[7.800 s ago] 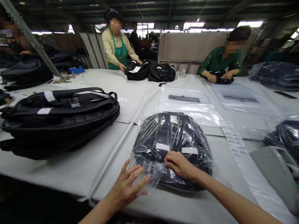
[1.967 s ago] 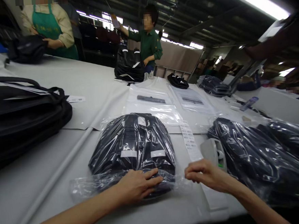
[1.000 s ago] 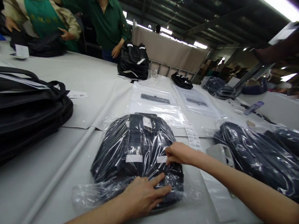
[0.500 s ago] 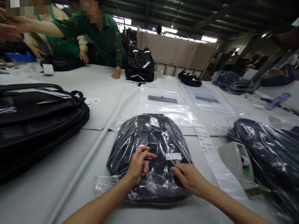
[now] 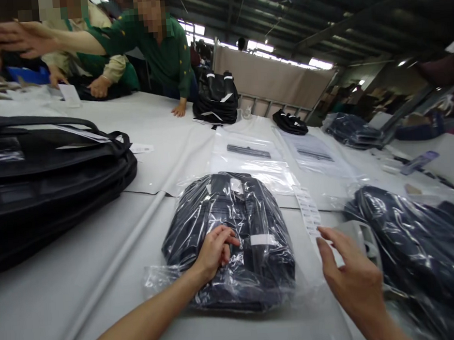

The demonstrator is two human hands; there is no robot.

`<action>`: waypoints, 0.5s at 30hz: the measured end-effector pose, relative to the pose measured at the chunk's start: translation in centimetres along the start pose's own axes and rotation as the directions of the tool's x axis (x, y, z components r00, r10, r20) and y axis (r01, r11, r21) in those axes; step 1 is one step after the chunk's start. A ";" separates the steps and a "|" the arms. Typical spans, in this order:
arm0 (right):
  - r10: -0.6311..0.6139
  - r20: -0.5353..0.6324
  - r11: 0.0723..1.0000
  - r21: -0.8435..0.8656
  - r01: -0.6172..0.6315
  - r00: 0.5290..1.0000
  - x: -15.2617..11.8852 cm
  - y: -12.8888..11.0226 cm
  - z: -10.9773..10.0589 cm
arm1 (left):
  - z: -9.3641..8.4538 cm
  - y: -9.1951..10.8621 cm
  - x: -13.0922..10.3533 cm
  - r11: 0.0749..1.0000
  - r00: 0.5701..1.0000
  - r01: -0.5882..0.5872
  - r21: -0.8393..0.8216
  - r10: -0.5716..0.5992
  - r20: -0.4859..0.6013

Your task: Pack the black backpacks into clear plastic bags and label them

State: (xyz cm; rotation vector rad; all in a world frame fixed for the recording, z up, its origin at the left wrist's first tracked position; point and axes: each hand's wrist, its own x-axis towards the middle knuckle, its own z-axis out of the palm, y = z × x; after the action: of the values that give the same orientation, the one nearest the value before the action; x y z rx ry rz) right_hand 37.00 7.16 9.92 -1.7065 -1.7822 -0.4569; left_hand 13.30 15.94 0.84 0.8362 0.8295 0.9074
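Left hand point(image 5: 216, 249) — over bag point(image 5: 267, 208) (plastic-wrapped)

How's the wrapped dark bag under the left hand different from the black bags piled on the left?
The dark bag under the left hand is wrapped in clear plastic; the piled black bags look bare. The wrapped bag fits in view; the pile runs off the left edge. Both rest on the white table.
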 end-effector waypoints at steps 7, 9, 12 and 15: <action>-0.162 0.638 0.957 0.288 -0.038 0.753 -1.4 0.0 1.1 | 0.6 0.7 -1.4 0.756 0.887 -0.341 0.559 0.062 0.457; -0.203 0.718 0.953 0.300 -0.033 0.666 -1.3 -0.1 1.6 | 0.9 0.8 -1.5 0.615 0.856 -0.431 0.660 0.048 0.514; -0.249 0.735 0.925 0.374 -0.070 0.630 -1.1 0.2 1.5 | 1.2 0.7 -1.3 0.510 0.844 -0.465 0.724 0.008 0.536; -0.243 0.722 0.883 0.442 -0.161 0.647 -1.4 0.4 1.0 | 1.2 0.5 -1.1 0.523 0.816 -0.494 0.695 0.004 0.577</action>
State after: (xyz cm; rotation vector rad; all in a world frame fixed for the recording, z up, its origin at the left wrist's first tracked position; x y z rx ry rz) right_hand 37.19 6.72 8.20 -1.5803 -2.2465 0.7942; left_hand 13.82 14.84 2.08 2.0175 0.6249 0.4352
